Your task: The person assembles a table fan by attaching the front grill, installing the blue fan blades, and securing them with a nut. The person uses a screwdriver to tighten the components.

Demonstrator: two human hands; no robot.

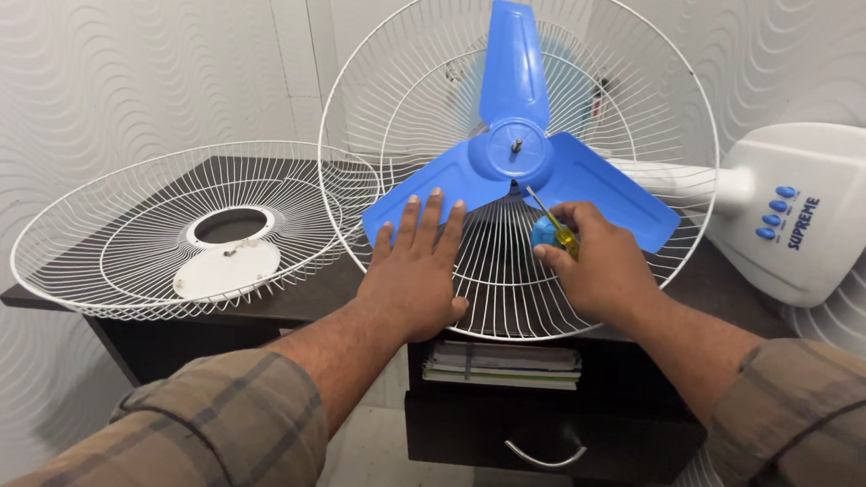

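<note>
A white fan lies on its back on a dark desk, its rear wire guard around a blue three-blade propeller. My left hand rests flat on the lower left blade and the guard, fingers spread. My right hand grips a screwdriver with a blue and yellow handle. Its thin shaft points up toward the blue hub, just right of the centre.
The detached front wire guard with a white centre disc lies on the desk's left half. The fan's white base with blue buttons sticks out to the right. Books sit on a shelf above a drawer handle.
</note>
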